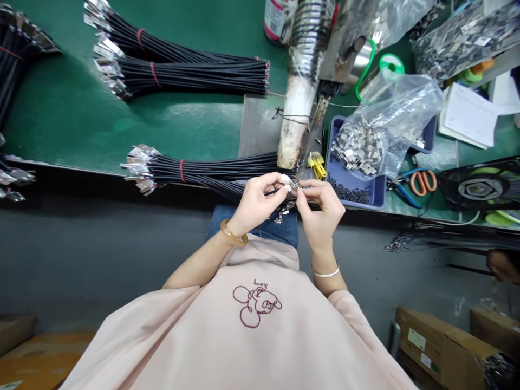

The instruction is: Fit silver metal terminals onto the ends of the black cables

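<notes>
A banded cable bundle point(211, 168) lies along the front edge of the workbench point(190, 122), with two more bundles point(203, 76) behind it. To the right of these comes a duct hose point(307, 35). Farther right, a tray point(377, 190) holds metal terminals point(357, 146) and part of a plastic bag point(418, 100). Scissors point(424, 183) lie right of the tray, with a paper pad point(467, 116) behind them and a fan point(479, 189) to their right.

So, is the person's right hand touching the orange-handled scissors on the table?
Apart. The head view shows a clear gap: the right hand is left of the orange-handled scissors, with the blue tray's corner between.
</notes>
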A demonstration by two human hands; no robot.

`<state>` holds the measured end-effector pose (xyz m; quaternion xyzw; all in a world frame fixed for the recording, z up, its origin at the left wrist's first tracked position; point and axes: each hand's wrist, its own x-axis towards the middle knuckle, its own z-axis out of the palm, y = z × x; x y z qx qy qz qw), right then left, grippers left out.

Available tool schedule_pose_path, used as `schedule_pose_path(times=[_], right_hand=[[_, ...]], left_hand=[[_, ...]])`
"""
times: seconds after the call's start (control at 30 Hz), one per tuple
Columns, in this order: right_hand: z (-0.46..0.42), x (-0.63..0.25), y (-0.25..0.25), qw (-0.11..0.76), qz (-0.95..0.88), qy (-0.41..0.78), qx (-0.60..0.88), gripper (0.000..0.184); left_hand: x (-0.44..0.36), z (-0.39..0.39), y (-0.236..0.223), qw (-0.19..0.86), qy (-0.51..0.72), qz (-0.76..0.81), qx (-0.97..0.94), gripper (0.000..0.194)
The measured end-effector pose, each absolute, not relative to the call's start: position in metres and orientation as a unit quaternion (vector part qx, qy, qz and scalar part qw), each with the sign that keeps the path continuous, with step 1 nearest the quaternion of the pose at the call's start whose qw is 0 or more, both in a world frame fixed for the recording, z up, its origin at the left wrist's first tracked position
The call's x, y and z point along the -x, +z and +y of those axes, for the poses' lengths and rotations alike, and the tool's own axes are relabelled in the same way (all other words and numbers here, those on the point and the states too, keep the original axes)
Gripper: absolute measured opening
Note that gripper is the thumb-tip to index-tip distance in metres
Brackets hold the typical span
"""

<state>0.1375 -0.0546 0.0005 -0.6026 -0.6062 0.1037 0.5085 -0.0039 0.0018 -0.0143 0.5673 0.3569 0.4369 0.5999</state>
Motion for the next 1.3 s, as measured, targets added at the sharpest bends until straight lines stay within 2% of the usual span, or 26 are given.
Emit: schedule_pose_path(times=[0.33, 0.57, 0.67, 0.77, 0.9, 0.97, 1.03, 1.17, 1.23, 1.3], right_hand=[[-0.048, -0.137, -0.001, 0.486, -0.65, 0.005, 0.584, 0.014], [-0.056, -0.141, -0.004, 0.467, -0.674, -0.003, 0.572, 0.014], [-0.055, -0.141, -0.003, 0.494, -0.626, 0.046, 0.602, 0.009], [-0.052, -0.141, -0.001, 0.51, -0.549, 0.155, 0.644, 0.009], [-0.048, -0.144, -0.002, 0.512, -0.498, 0.346, 0.608, 0.016], [-0.048, -0.145, -0.004, 0.519, -0.494, 0.383, 0.583, 0.017], [-0.049, -0.145, -0.005, 0.515, -0.53, 0.347, 0.578, 0.014], [-0.054, -0.146, -0.009, 0.466, -0.653, 0.121, 0.585, 0.007], [-0.059, -0.146, -0.008, 0.477, -0.637, 0.056, 0.603, 0.007], [-0.063, -0.145, -0.005, 0.5, -0.578, 0.049, 0.643, 0.009]], left_hand=[[0.003, 0.005, -0.013, 0.569, 0.451, 0.355, -0.588, 0.013], [0.003, 0.003, -0.013, 0.57, 0.431, 0.362, -0.599, 0.011], [0.005, 0.003, -0.014, 0.568, 0.428, 0.359, -0.604, 0.012], [0.007, 0.002, -0.015, 0.548, 0.421, 0.362, -0.626, 0.012], [0.009, 0.0, -0.015, 0.477, 0.424, 0.341, -0.69, 0.009], [0.01, 0.0, -0.014, 0.476, 0.428, 0.345, -0.686, 0.006], [0.011, 0.001, -0.012, 0.521, 0.416, 0.347, -0.66, 0.007], [0.014, 0.005, -0.009, 0.623, 0.362, 0.335, -0.607, 0.015], [0.014, 0.006, -0.009, 0.628, 0.355, 0.338, -0.604, 0.013], [0.014, 0.007, -0.011, 0.613, 0.361, 0.342, -0.613, 0.009]])
